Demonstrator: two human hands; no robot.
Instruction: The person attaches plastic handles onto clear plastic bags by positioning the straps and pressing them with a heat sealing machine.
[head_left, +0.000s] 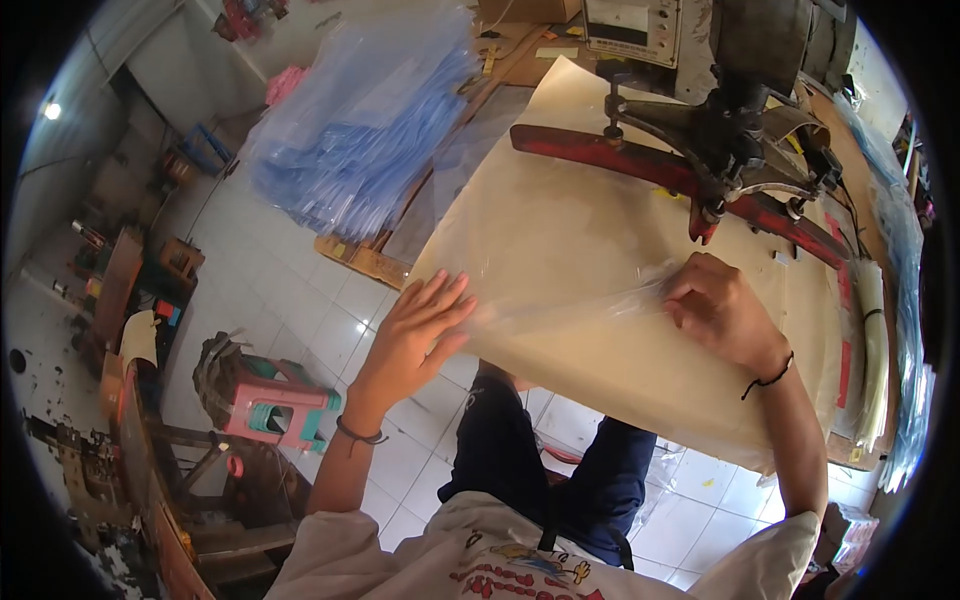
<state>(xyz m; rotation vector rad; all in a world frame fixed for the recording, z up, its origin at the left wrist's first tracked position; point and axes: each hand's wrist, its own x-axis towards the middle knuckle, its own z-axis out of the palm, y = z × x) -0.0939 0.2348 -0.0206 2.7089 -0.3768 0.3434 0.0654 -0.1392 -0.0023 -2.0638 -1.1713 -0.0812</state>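
A clear plastic sheet [560, 305] lies across the tan board [600, 365] in front of me. My right hand [722, 308] is closed on its gathered right part, where the film creases toward my fingers. At the board's left edge my left hand [425, 322] rests with fingers spread, touching the film. Just beyond my right hand, the machine's long red bar [605, 158] runs across the board. A dark metal bracket [690, 130] holds that bar from above, and a small red prong [702, 222] points down near my knuckles.
A thick stack of bluish clear plastic bags [360, 130] lies at the far left of the worktable. Bundled pale strips [872, 350] and blue film [905, 300] hang along the right side. A pink and green stool [280, 405] stands on the tiled floor. Behind is a control box [632, 30].
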